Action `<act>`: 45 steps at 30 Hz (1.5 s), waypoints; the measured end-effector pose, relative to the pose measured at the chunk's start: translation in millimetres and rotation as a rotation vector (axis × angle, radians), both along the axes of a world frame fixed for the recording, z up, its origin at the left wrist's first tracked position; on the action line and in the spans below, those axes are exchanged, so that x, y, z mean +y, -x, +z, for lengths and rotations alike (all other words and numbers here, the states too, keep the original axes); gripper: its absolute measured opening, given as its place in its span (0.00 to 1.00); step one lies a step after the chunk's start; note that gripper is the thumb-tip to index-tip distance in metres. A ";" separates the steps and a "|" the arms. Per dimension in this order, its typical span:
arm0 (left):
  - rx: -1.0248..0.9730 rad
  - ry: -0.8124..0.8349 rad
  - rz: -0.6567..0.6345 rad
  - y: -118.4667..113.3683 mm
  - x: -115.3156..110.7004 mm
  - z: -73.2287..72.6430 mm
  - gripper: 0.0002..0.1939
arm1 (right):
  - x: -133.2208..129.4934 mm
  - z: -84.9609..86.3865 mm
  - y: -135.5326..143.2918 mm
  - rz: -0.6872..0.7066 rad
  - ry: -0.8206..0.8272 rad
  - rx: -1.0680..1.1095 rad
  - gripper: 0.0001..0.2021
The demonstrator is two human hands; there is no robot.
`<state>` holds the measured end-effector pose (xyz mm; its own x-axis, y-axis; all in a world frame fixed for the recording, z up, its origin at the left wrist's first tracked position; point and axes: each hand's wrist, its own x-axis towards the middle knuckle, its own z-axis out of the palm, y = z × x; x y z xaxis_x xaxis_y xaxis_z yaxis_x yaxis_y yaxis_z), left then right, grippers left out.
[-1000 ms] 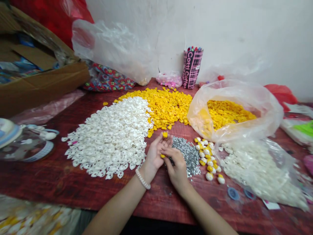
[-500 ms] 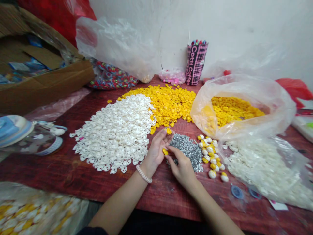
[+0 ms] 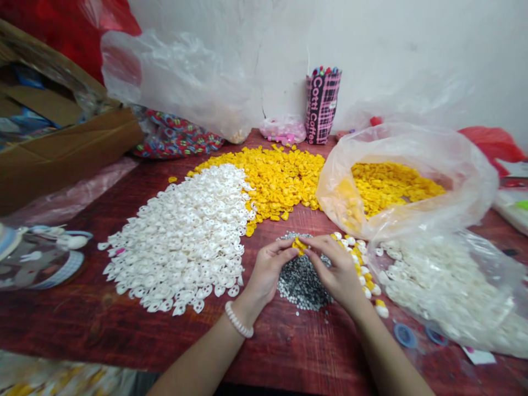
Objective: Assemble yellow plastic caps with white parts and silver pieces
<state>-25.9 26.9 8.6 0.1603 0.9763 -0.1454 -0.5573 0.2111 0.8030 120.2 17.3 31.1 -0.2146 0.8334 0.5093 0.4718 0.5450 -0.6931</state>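
Between the fingertips of both hands is a small yellow plastic piece (image 3: 300,246). My left hand (image 3: 268,269), with a pale coiled band on its wrist, pinches it from the left. My right hand (image 3: 336,267) grips it from the right. Below them lies a pile of small silvery grey bits (image 3: 303,289). White plastic pieces with holes (image 3: 181,236) form a big heap to the left, touching a heap of yellow pieces (image 3: 284,176) behind. Partly hidden by my right hand, several yellow-and-white assembled pieces (image 3: 381,308) lie to its right.
At right, an open clear bag (image 3: 470,159) contains yellow pieces, and another bag (image 3: 454,286) has white ones. A cardboard box (image 3: 70,159) and a clear jar (image 3: 45,258) stand left. A pink plaid bag (image 3: 324,107) is against the wall. Blue round caps (image 3: 405,334) lie front right.
The hands have come together and risen over the grey bits, both now on a yellow piece. Earlier my left palm was open with two yellow pieces. The view has shifted slightly.
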 end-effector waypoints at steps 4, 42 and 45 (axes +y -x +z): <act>0.042 0.049 0.025 -2.7 -2.0 -2.1 0.10 | -3.3 -5.2 -1.0 -0.012 0.005 0.018 0.16; 0.209 0.008 -0.044 0.2 -2.3 0.3 0.14 | 4.6 -22.6 -15.2 0.080 -0.209 -0.231 0.16; 0.145 0.014 -0.065 0.1 -1.3 1.3 0.10 | 3.3 -21.9 -14.0 0.030 -0.259 -0.234 0.17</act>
